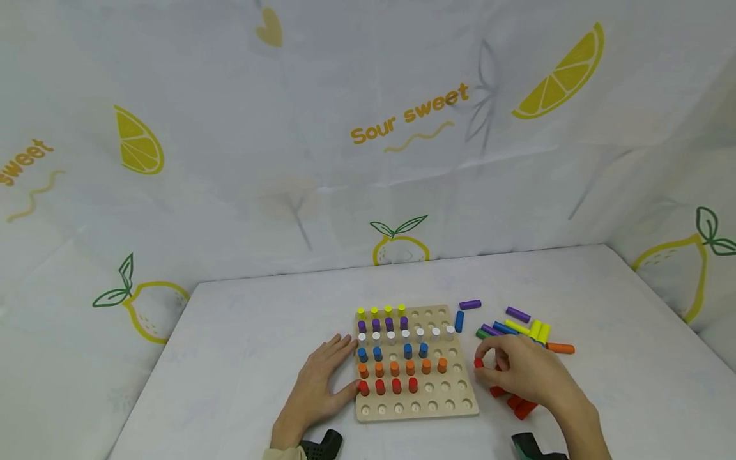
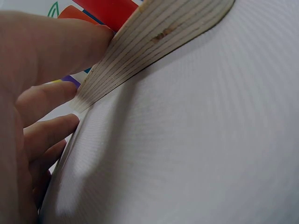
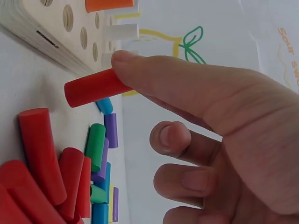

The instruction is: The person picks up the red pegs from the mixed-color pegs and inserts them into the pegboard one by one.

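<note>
A light wooden pegboard stands with rows of yellow, purple, white, blue, orange and red pegs; the row nearest me has bare holes. My left hand rests along its left side, thumb against the edge beside the first red peg. In the left wrist view, fairly straight fingertips touch the layered board edge. To the right of the board, my right hand pinches a red peg between thumb and index finger, above the table. The other right fingers are loosely bent, holding nothing.
Loose red pegs lie beneath the right hand. Behind it are scattered yellow, blue, purple and green pegs, plus an orange peg. A purple peg and a blue peg lie near the board's back right corner.
</note>
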`<state>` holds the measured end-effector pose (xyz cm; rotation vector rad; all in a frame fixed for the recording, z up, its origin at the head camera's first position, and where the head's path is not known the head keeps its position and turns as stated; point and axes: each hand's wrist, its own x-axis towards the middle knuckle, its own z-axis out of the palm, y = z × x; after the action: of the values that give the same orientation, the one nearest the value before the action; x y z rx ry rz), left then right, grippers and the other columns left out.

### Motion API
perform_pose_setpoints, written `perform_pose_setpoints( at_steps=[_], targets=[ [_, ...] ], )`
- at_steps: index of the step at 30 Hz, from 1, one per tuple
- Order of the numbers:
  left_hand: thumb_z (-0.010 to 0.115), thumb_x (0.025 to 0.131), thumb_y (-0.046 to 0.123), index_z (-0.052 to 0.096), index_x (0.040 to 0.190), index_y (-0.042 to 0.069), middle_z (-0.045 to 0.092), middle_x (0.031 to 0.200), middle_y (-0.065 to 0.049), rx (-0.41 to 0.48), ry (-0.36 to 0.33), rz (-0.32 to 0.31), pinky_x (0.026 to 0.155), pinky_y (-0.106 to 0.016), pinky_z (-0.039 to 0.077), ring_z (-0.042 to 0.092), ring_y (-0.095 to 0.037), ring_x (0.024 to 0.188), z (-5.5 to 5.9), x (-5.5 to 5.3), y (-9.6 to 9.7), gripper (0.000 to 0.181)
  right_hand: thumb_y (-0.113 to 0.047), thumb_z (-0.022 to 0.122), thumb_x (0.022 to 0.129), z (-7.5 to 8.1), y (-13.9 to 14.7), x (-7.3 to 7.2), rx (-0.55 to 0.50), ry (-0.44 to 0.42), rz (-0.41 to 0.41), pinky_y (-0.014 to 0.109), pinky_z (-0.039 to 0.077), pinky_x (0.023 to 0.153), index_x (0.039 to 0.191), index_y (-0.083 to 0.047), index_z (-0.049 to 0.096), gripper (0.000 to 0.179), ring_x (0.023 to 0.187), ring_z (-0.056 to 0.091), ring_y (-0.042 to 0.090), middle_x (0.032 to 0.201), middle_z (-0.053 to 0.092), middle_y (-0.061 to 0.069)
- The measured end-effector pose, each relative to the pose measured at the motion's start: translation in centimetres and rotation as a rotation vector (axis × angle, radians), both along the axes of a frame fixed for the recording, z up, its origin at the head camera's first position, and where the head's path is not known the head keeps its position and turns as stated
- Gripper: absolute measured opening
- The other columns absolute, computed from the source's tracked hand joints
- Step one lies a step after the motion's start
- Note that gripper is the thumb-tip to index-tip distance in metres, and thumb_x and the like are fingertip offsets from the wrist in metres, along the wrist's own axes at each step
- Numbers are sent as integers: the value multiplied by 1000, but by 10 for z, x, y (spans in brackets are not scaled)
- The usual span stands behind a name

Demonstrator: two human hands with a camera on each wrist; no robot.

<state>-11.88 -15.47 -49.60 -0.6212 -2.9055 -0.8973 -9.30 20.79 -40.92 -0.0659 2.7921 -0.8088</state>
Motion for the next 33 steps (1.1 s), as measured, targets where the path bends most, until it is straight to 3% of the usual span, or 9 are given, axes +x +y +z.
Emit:
perform_pose_setpoints(
  at_steps=[11,26,33],
  targets=[
    [68,86,44,56,148,24,56,154,0,5,6,-2,125,-56,35,43,-26,151,0,0,0,66,-35,86,80,10,-8,3,5,72,16,21,31,48,93,-25,74,21,62,44,12,66,48,-3],
    [69,86,45,57,147,23,57,153,-1,9,12,-4,124,-55,36,44,-26,150,0,0,0,65,-39,85,81,15,-23,5,-34,104,66,19,30,46,91,-28,74,19,57,44,7,64,46,-7],
    [69,86,44,58,146,22,58,152,0,6,39,-6,124,-53,37,46,-25,149,-1,0,-1,65,-43,84,81,12,-30,6,-105,167,160,18,30,47,94,-28,75,22,59,42,3,64,45,-11]
  ],
)
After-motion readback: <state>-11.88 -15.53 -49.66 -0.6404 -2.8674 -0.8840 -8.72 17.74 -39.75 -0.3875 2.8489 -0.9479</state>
